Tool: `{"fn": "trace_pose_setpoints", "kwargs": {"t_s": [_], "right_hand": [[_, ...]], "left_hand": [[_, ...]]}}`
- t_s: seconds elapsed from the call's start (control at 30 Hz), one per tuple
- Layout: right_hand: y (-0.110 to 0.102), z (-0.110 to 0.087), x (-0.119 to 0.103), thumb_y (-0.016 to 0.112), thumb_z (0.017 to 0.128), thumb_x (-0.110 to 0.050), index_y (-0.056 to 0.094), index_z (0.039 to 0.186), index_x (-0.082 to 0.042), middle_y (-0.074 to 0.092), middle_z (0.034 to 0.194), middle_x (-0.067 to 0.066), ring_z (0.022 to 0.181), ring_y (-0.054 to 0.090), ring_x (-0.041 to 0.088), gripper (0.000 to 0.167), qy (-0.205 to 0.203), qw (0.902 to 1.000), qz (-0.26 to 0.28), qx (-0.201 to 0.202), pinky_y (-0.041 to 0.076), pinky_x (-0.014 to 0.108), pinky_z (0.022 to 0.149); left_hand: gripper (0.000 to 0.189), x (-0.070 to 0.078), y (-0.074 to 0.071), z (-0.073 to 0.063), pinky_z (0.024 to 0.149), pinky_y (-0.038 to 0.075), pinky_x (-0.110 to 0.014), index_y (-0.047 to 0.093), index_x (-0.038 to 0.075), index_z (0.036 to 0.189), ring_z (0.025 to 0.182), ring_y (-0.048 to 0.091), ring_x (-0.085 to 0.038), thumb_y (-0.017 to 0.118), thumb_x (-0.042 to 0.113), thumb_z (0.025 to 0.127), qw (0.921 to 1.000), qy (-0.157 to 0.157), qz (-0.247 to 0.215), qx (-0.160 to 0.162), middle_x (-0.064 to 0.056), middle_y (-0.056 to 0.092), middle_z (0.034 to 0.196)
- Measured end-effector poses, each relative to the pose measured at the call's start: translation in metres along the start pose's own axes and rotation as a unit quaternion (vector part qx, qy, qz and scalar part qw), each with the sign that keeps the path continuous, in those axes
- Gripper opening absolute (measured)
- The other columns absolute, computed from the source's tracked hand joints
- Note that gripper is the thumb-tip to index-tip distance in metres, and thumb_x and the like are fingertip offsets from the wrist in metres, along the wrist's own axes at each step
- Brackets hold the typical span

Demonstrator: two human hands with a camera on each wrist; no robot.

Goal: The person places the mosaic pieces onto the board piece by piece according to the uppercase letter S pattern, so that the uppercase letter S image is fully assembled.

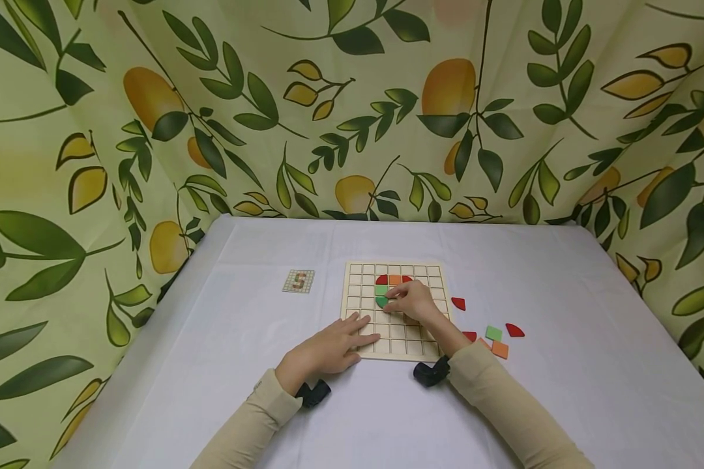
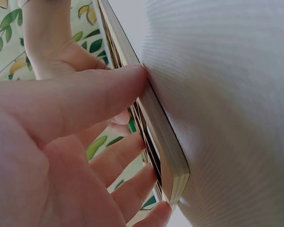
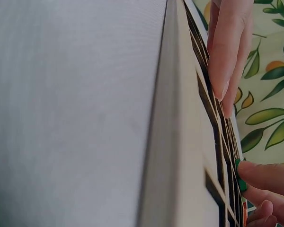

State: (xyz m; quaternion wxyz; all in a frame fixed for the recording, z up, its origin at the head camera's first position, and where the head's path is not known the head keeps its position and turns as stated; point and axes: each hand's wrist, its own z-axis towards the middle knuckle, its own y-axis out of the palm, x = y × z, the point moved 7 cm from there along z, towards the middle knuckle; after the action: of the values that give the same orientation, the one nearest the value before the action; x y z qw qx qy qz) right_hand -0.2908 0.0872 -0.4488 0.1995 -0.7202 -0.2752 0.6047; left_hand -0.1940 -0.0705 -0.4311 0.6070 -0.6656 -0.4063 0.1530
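A pale wooden grid board (image 1: 399, 342) lies on the table, with two red quarter-rounds, an orange square (image 1: 395, 279), a light green square (image 1: 381, 290) and a dark green quarter-round piece (image 1: 381, 302) on its cells. My right hand (image 1: 415, 303) reaches over the board and pinches the dark green piece between thumb and forefinger; the right wrist view has that green piece (image 3: 241, 176) at the fingertips. My left hand (image 1: 334, 345) lies spread at the board's near left corner. In the left wrist view its thumb (image 2: 118, 85) presses on the board's edge.
A small pattern card (image 1: 298, 281) with a coloured figure lies left of the board. Right of it, loose pieces are scattered: red quarter-rounds (image 1: 514, 330), a light green square (image 1: 493, 333) and orange pieces (image 1: 500, 350). A leaf-patterned curtain (image 1: 352, 130) hangs behind the white table.
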Motion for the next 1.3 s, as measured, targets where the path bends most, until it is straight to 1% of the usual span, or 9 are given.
{"fn": "trace_pose_setpoints", "kwargs": {"t_s": [0.13, 0.37, 0.67, 0.87, 1.1, 1.3], "right_hand": [[0.0, 0.0, 0.0, 0.084, 0.072, -0.013, 0.076, 0.098, -0.004, 0.056, 0.075, 0.004, 0.071, 0.046, 0.016, 0.029, 0.001, 1.0, 0.0, 0.002, 0.035, 0.022, 0.055], [-0.002, -0.001, -0.001, 0.084, 0.071, -0.012, 0.076, 0.098, -0.003, 0.053, 0.074, 0.003, 0.071, 0.044, 0.016, 0.029, 0.001, 1.0, 0.006, 0.005, 0.034, 0.023, 0.056], [-0.003, -0.003, -0.001, 0.082, 0.072, -0.009, 0.076, 0.096, -0.002, 0.05, 0.073, 0.002, 0.071, 0.043, 0.016, 0.026, 0.003, 0.9996, 0.027, 0.005, 0.033, 0.023, 0.057], [-0.003, -0.005, -0.001, 0.08, 0.075, -0.009, 0.075, 0.096, 0.0, 0.047, 0.069, 0.001, 0.068, 0.041, 0.016, 0.023, -0.002, 0.9992, 0.04, -0.001, 0.033, 0.024, 0.056], [-0.005, -0.007, 0.0, 0.078, 0.076, -0.008, 0.075, 0.094, 0.002, 0.044, 0.063, -0.001, 0.064, 0.04, 0.015, 0.021, -0.012, 0.9984, 0.054, -0.011, 0.032, 0.023, 0.054], [-0.005, -0.011, 0.002, 0.079, 0.077, -0.012, 0.075, 0.095, 0.0, 0.045, 0.066, -0.001, 0.067, 0.041, 0.015, 0.022, -0.006, 0.9985, 0.051, -0.019, 0.032, 0.022, 0.055]], "left_hand": [[0.048, 0.001, -0.001, 0.0, 0.122, 0.027, -0.049, 0.045, 0.025, 0.145, 0.151, 0.023, -0.034, 0.054, 0.019, 0.098, 1.0, 0.001, 0.0, -0.002, -0.01, 0.03, 0.16], [0.048, -0.001, 0.001, 0.001, 0.123, 0.026, -0.048, 0.045, 0.026, 0.145, 0.151, 0.022, -0.033, 0.053, 0.02, 0.098, 1.0, -0.002, -0.001, -0.003, -0.009, 0.029, 0.16], [0.048, -0.001, 0.001, 0.001, 0.123, 0.026, -0.048, 0.046, 0.026, 0.145, 0.151, 0.023, -0.033, 0.054, 0.02, 0.097, 1.0, 0.0, -0.003, 0.0, -0.009, 0.03, 0.16], [0.048, -0.001, 0.001, 0.001, 0.123, 0.026, -0.047, 0.045, 0.026, 0.145, 0.151, 0.022, -0.032, 0.053, 0.02, 0.098, 1.0, -0.001, -0.002, -0.002, -0.008, 0.029, 0.16], [0.048, 0.001, -0.001, 0.0, 0.123, 0.026, -0.047, 0.046, 0.023, 0.145, 0.151, 0.022, -0.034, 0.055, 0.019, 0.097, 1.0, 0.002, -0.007, -0.001, -0.011, 0.03, 0.16], [0.048, 0.0, 0.0, 0.001, 0.123, 0.025, -0.048, 0.045, 0.025, 0.145, 0.152, 0.021, -0.033, 0.053, 0.019, 0.098, 0.9998, -0.006, -0.015, -0.007, -0.008, 0.028, 0.161]]}}
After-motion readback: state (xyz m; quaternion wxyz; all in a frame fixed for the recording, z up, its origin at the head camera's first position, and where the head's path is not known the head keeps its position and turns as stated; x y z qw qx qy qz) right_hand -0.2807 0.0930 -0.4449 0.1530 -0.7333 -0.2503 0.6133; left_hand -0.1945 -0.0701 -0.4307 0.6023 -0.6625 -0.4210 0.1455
